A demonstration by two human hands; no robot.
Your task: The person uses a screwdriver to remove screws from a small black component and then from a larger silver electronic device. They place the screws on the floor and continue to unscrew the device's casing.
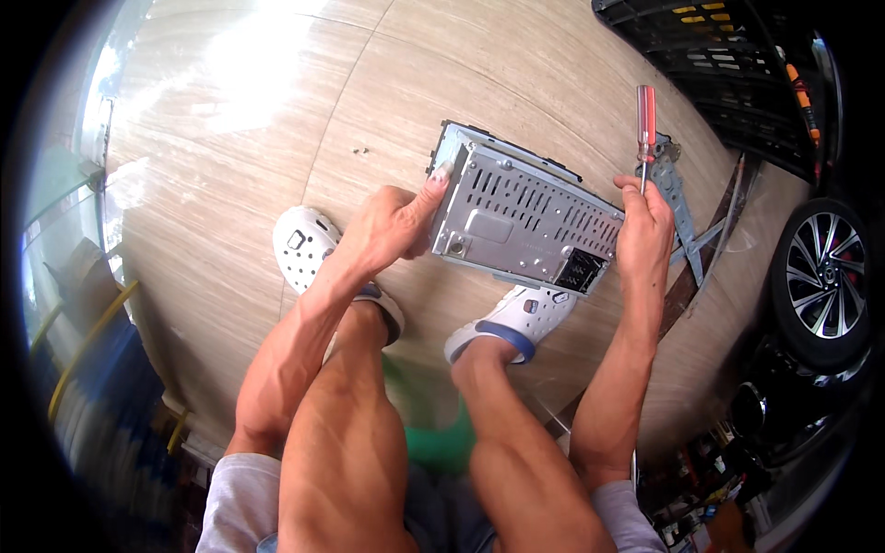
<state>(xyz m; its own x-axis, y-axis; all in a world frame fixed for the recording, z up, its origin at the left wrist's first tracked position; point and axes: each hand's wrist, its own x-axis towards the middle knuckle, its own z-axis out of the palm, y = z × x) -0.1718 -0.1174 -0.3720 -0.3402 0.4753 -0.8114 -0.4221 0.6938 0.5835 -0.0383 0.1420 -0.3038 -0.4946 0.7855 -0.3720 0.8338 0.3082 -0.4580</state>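
A car stereo unit (525,221), a flat silver metal box with rows of slots and a black connector socket at its lower right corner, is held up above the floor, tilted down to the right. My left hand (401,221) grips its left end, thumb on the edge and fingers partly hidden behind. At the right end, my right hand (645,226) is closed against the unit. That hand also pinches a screwdriver (645,120) with a clear red handle, which points up and away from me. Its tip is hidden in the fingers.
Two small screws (359,150) lie on the tiled floor (249,175). Metal brackets (680,207) lie beyond my right hand, near a black slotted crate (719,64). A car wheel (825,272) stands at the right. My white clogs (304,244) are below; green plastic (441,442) shows between my legs.
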